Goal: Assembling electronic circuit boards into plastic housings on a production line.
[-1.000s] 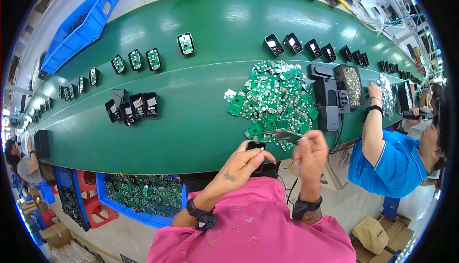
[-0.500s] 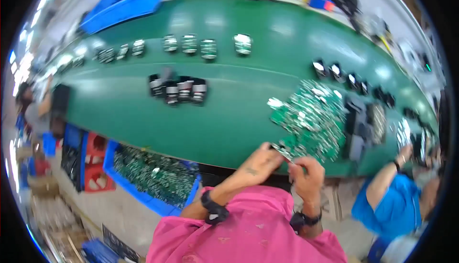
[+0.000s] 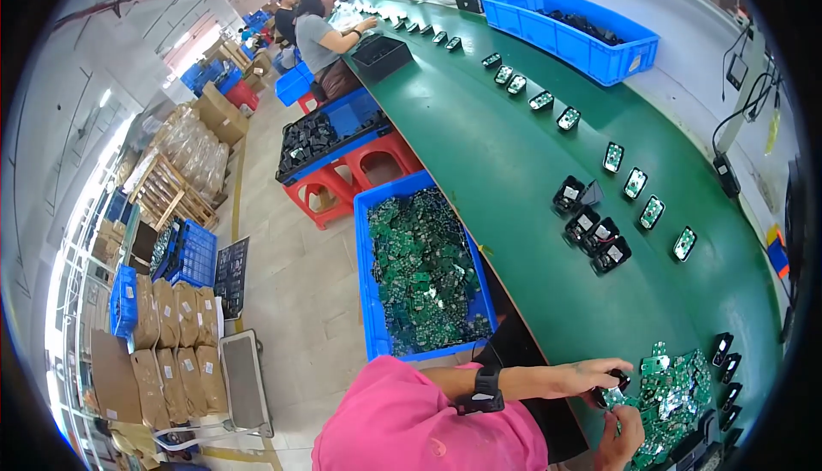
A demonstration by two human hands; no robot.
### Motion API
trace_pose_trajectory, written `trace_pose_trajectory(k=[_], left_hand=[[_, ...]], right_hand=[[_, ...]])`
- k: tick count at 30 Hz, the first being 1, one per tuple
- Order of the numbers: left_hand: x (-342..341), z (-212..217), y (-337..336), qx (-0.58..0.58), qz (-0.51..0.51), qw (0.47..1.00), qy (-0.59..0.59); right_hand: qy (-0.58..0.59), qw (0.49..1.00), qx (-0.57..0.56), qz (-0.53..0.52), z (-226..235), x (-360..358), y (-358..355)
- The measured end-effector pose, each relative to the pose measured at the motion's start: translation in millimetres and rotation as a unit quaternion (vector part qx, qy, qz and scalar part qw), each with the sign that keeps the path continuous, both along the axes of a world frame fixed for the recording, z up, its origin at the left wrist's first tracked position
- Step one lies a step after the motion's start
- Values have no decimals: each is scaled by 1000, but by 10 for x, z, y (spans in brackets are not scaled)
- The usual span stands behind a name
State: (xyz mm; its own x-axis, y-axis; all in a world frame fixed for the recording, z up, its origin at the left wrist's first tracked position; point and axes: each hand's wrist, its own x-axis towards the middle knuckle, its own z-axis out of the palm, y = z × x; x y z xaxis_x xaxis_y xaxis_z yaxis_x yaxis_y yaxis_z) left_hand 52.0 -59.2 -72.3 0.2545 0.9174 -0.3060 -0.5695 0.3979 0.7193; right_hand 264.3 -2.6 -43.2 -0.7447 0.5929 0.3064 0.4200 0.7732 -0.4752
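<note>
At the bench's near edge, my left hand [image 3: 586,377] is closed around a small black housing [image 3: 622,378]. A small circuit board [image 3: 613,396] shows at the housing, and I cannot tell how far inside it sits. Just below, my right hand [image 3: 623,438] has its fingers curled together close to the board; what they pinch, if anything, is too small to make out. A pile of loose green circuit boards [image 3: 676,398] lies right beside both hands. Farther up the bench, several open black housings [image 3: 592,233] stand grouped.
Housings with boards [image 3: 652,212] line the green bench [image 3: 479,137]. A blue bin [image 3: 368,300] of boards stands left of the bench, near red stools [image 3: 321,197]. Another blue bin [image 3: 548,34] sits on the bench's far side. A co-worker [image 3: 324,43] works farther along.
The view has swung left, bringing the aisle and co-worker into sight. My hands now appear lower and farther right, still close together beside the board pile.
</note>
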Motion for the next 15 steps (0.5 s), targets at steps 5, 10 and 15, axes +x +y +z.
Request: trace_pose_trajectory(k=[5,10,15], left_hand=[[61,-184,36,136,42,979,144],[-274,357,-67,83,104,984,115],[-253,349,-38,46,86,993,67]], right_hand=[[144,982,-108,-54,-43,-56,-155],[177,973,-105,-103,25,-527,-164],[202,957,-146,-146,39,-521,-235]])
